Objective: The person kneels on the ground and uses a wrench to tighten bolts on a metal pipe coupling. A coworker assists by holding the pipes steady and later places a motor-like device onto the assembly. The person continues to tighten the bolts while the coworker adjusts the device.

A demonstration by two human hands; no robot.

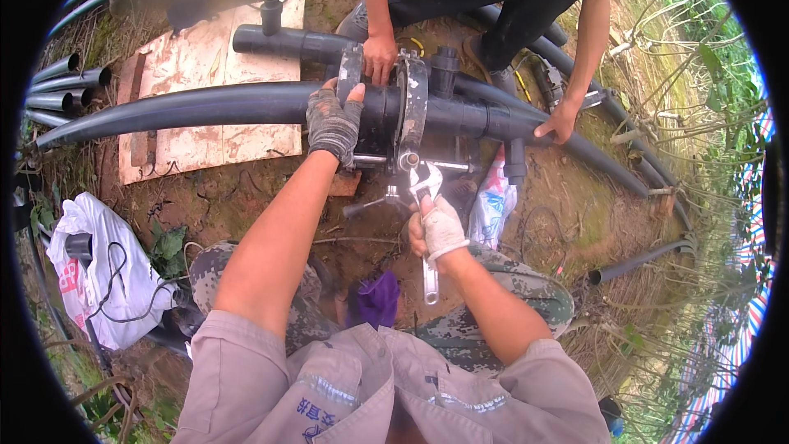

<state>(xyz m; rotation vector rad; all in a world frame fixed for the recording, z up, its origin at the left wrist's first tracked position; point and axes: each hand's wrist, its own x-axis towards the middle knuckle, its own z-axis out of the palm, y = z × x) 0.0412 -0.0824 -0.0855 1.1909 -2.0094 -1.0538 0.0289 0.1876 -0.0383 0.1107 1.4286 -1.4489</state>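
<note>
Part done, apparently, with black pipe (pixel 246 104) through clamp ring (pixel 413 115), left hand (pixel 333 125) half-curled left of ring, hold unclear, right hand (pixel 440 228) wrapped around adjustable wrench (pixel 430 279) below ring, tightness unverified.

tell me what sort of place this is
Likely an outdoor pipework site: black pipes lie about over bare soil, a metal clamp surrounds one of them, and green plants grow along the right side.

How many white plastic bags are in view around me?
2. One white bag lies on the ground at the left side; the other white bag, with coloured print, is to the right of the adjustable wrench. More could be hidden behind things.
</note>
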